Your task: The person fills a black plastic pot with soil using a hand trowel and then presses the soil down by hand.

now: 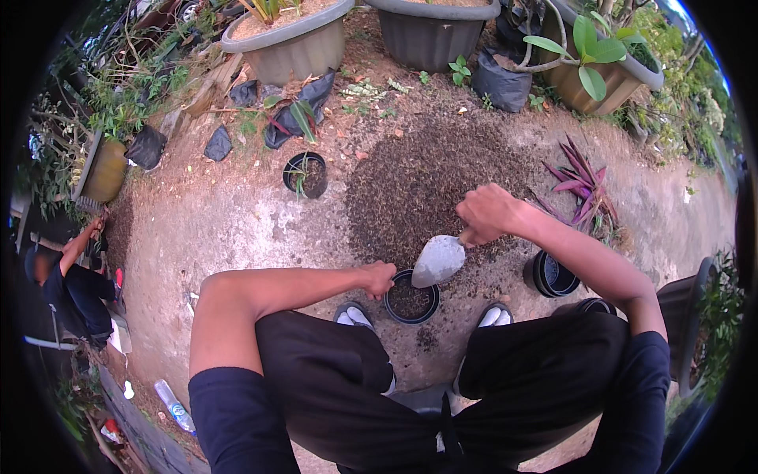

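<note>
In my right hand (491, 215) is a trowel (440, 261), its handle wrapped by my fingers. The pale metal blade slants down to the left, and its tip reaches over the rim of a small black pot (411, 298). Dark soil partly fills that pot, which stands between my feet. My left hand (377, 279) is closed at the pot's left rim, gripping its edge. Just beyond both hands spreads a wide heap of dark, crumbly soil (426, 174).
A small potted plant (305, 175) stands left of the heap. Purple-leaved plants (583, 186) lie to its right, near stacked black pots (550, 275). Large planters (433, 35) line the far side. At far left another person (71, 276) crouches; a plastic bottle (174, 406) lies nearer.
</note>
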Action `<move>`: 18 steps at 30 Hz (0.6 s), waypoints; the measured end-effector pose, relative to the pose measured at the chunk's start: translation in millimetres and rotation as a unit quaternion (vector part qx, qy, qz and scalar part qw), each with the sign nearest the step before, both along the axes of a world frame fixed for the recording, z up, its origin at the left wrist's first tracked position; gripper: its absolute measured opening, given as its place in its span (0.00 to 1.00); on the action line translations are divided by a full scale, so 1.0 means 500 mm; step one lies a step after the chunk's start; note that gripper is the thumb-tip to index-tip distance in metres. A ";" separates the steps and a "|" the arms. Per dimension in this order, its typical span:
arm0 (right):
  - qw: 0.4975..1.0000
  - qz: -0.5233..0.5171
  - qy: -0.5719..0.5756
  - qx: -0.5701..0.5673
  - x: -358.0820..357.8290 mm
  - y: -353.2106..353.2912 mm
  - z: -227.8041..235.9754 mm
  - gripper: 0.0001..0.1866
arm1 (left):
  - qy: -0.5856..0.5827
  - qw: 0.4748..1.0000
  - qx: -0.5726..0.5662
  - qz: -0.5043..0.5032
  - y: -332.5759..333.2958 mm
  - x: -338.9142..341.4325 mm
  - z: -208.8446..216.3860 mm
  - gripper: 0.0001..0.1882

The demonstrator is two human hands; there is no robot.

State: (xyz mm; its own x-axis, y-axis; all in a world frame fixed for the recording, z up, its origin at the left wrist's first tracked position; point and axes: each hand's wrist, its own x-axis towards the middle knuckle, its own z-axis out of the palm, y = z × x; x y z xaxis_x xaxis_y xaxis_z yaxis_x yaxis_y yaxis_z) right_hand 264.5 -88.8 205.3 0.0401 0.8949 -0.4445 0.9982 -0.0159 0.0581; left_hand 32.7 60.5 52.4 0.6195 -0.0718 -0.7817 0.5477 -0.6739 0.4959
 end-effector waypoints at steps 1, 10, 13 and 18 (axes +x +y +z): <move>0.999 -0.017 0.034 -0.020 0.046 0.002 -0.005 0.22 | -0.001 1.000 0.001 0.005 -0.001 -0.001 0.008 0.14; 0.942 -0.150 0.121 -0.273 0.280 -0.136 -0.175 0.24 | -0.002 0.999 0.028 -0.019 -0.004 0.003 -0.002 0.15; 0.925 -0.206 0.073 -0.312 0.282 -0.166 -0.186 0.26 | 0.001 1.000 0.019 -0.007 -0.003 0.003 0.000 0.12; 0.897 -0.262 0.081 -0.346 0.317 -0.222 -0.241 0.31 | 0.006 0.999 0.016 -0.027 0.000 0.015 -0.013 0.12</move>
